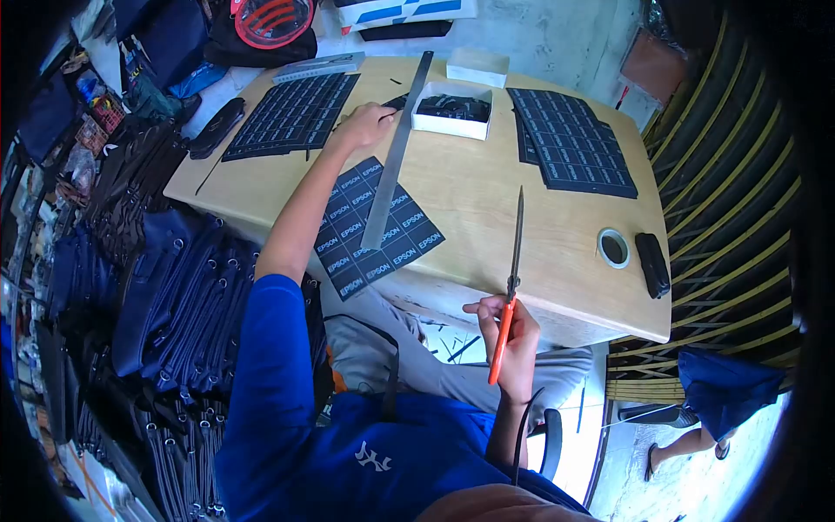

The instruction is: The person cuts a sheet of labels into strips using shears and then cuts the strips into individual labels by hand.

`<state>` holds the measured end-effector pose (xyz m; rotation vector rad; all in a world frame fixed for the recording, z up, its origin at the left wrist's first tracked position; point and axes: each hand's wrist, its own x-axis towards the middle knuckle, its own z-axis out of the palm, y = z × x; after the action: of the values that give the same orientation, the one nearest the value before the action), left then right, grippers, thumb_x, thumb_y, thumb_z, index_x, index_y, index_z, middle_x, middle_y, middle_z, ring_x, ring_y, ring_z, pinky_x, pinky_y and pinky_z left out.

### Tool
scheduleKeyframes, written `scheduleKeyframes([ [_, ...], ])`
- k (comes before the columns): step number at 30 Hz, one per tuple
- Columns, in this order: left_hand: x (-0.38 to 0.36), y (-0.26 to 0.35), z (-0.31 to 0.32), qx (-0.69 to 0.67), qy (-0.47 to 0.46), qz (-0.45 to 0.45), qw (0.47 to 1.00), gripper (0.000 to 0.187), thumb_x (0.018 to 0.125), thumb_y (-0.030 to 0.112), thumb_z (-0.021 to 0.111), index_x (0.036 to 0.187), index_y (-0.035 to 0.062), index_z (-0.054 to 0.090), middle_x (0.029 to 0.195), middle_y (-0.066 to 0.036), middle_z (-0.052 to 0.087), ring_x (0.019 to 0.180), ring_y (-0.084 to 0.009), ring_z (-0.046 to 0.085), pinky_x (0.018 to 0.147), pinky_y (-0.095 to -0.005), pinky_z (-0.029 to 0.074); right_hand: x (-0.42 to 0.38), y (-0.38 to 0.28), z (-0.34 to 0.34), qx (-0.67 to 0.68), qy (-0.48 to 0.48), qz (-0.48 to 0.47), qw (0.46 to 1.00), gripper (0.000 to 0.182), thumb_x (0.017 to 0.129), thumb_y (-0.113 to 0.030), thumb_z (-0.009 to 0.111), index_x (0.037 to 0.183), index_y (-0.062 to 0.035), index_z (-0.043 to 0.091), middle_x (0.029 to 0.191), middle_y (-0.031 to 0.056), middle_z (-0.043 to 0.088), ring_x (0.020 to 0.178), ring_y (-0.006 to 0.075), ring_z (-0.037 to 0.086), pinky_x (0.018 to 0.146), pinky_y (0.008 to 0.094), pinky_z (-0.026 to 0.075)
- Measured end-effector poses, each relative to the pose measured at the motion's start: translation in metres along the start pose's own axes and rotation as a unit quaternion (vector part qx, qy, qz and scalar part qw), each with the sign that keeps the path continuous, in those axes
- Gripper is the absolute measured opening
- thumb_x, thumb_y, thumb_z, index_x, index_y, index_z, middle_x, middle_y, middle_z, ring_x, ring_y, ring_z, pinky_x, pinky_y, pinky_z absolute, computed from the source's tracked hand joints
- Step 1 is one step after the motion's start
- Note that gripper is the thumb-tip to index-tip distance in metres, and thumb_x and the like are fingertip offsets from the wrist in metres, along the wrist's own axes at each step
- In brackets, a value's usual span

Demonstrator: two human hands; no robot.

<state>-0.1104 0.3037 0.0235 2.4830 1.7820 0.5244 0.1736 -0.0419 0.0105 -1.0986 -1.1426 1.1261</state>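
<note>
My right hand (517, 344) grips scissors (515, 252) by their orange handles, blades pointing up and closed together. The scissors are above the table's front edge. My left hand (367, 127) rests at the back of the table with its fingers curled. Whatever it may hold is hidden; a dark strip lies just beyond it. Nearest me, a black sheet printed with EPSON labels (350, 228) overhangs the front edge. Across it lies a long metal ruler (399, 143). Beside the ruler, a white box (450, 130) holds small black pieces.
EPSON sheets are stacked at the left (291, 117) and right (583, 143) of the table (470, 200). A tape roll (613, 249) and black pouch (652, 265) lie near the right edge. Navy bags (187, 287) crowd the left. Another person's leg (683, 448) shows lower right.
</note>
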Motion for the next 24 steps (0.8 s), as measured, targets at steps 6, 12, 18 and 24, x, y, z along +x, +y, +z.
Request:
scheduleKeyframes([
  [6,-0.003,0.000,0.000,-0.015,0.018,0.058,0.998,0.037,0.091,0.030,0.044,0.120,0.0105,0.057,0.117,-0.018,0.057,0.109,-0.0365,0.053,0.092,-0.0451,0.043,0.000,0.000,0.003,-0.013,-0.008,0.005,1.000,0.014,0.088,-0.006,0.060,0.095,0.0035,0.054,0.084,0.0111,0.067,0.065,0.0023,0.052,0.054,0.0174,0.040],
  [12,0.010,-0.004,0.013,-0.043,0.027,0.050,0.997,0.037,0.092,0.031,0.043,0.119,0.0091,0.057,0.118,-0.016,0.058,0.108,-0.0358,0.055,0.091,-0.0450,0.043,-0.002,-0.003,0.004,-0.003,-0.011,0.014,1.000,0.015,0.088,-0.007,0.060,0.095,0.0044,0.054,0.085,0.0113,0.067,0.065,0.0025,0.052,0.056,0.0175,0.041],
  [18,0.000,0.007,0.002,-0.129,0.113,0.034,0.985,0.036,0.093,0.029,0.045,0.117,0.0041,0.058,0.115,-0.019,0.059,0.108,-0.0367,0.055,0.091,-0.0402,0.043,-0.002,-0.003,0.001,-0.013,-0.006,0.013,1.000,0.015,0.089,-0.008,0.060,0.095,0.0045,0.054,0.084,0.0107,0.067,0.065,0.0028,0.052,0.057,0.0174,0.042],
  [24,-0.004,-0.006,0.014,-0.035,0.077,0.050,0.995,0.041,0.093,0.036,0.045,0.120,0.0076,0.057,0.125,-0.015,0.054,0.113,-0.0328,0.052,0.096,-0.0392,0.041,-0.002,-0.003,0.005,-0.016,-0.016,0.017,1.000,0.016,0.089,-0.008,0.060,0.095,0.0052,0.053,0.084,0.0112,0.067,0.070,0.0053,0.056,0.060,0.0181,0.044],
])
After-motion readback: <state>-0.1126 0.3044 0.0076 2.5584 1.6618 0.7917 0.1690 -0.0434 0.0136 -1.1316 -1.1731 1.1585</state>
